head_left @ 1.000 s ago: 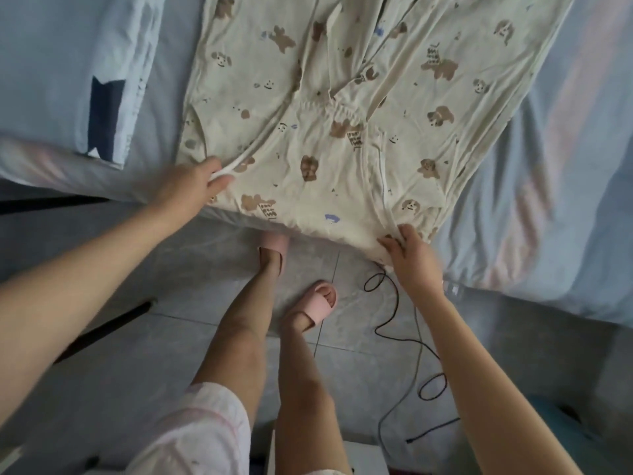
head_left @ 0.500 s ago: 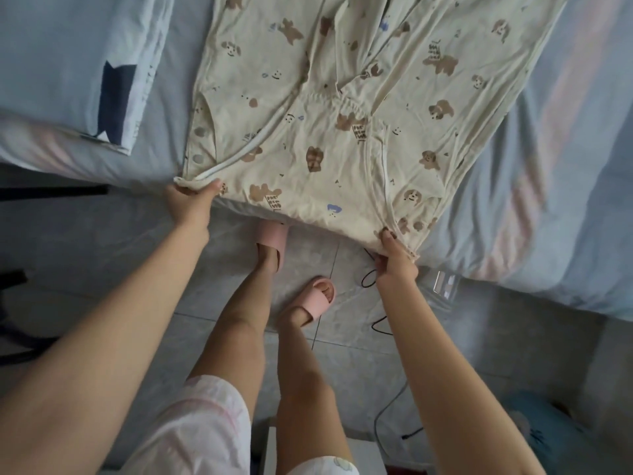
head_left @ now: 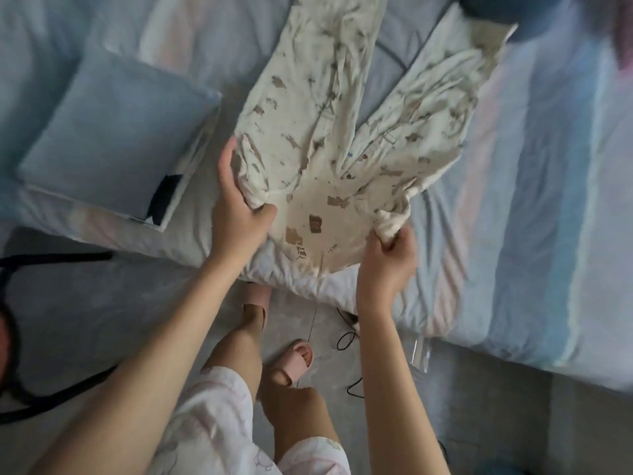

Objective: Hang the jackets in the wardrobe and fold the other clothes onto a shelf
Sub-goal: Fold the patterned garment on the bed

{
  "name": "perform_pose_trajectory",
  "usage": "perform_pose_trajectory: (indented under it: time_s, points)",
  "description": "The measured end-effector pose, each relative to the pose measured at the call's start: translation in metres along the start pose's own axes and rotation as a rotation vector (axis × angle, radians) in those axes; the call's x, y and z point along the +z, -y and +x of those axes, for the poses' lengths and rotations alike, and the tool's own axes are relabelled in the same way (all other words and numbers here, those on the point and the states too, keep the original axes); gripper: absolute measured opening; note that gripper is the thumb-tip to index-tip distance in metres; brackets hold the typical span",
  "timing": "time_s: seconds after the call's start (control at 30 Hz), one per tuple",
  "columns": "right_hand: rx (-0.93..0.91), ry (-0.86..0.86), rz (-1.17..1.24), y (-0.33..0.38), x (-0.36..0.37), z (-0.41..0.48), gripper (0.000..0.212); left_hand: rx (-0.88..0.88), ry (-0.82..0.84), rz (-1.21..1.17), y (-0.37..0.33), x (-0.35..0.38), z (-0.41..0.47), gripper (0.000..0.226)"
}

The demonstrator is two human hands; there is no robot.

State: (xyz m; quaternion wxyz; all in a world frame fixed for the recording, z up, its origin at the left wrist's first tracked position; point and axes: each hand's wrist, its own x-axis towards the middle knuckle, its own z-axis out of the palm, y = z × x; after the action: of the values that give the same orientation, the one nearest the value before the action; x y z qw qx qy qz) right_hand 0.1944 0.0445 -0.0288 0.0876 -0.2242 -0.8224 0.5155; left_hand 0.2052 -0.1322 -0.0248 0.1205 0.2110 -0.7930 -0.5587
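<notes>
Bedroom, tiled floor [head_left: 85, 320] w/ a bed [head_left: 548, 234] in pale blue striped sheets. Person stands at its near edge in pink slippers [head_left: 294, 358], black cable [head_left: 346, 337] on the floor by the feet. Blue pillow [head_left: 113, 138] lies toward the bed's left edge.

Cream printed garment [head_left: 325, 149] is on the bed, its near end at the near edge, bunched & raised a bit btwn both hands. The rest splits into two long lengths running toward the far edge, prob. pyjama trousers; frame's blurred, print unclear.

Left hand [head_left: 236, 217] grips the near-left corner, thumb over the cloth, fingers round the bunched edge. Right hand [head_left: 387, 262] pinches the near-right corner in curled fingers, closer to the bed's edge.

Key relation: long axis points straight away from the person, w/ one hand at each end of the short near edge, so the garment lies beyond both hands, abt equally reachable.

Judgement: not a jacket, so it's for folding. Next move likely carries the near edge fwd along that axis, or crosses one hand over to stack the lengths. Risk: far lengths are crumpled, so the fold may come out uneven.
</notes>
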Motion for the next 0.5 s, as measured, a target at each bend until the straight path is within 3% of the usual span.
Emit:
perform_pose_trajectory:
  time_s: [0.07,0.17,0.23,0.37,0.43,0.5]
  points:
    - [-0.120,0.068,-0.107,0.043,-0.004,0.002,0.017,0.122,0.204,0.069,-0.045,-0.005,0.004,0.096]
    - [-0.278,0.217,-0.243,0.100,-0.010,0.001,0.019,0.212,0.426,0.170,-0.102,-0.006,0.007,0.055]
    - [-0.334,0.293,-0.212,0.130,-0.018,0.002,0.022,0.184,0.457,0.014,-0.133,-0.009,0.007,0.035]
    - [-0.404,0.433,-0.225,0.192,-0.048,0.024,0.049,-0.023,0.631,-0.426,-0.183,-0.032,0.013,0.046]
    - [-0.377,0.507,-0.202,0.224,-0.060,0.038,0.057,-0.042,0.727,-0.481,-0.200,-0.041,0.022,0.057]
    - [-0.380,0.563,-0.206,0.257,-0.069,0.050,0.059,0.062,0.686,-0.386,-0.222,-0.045,0.038,0.050]
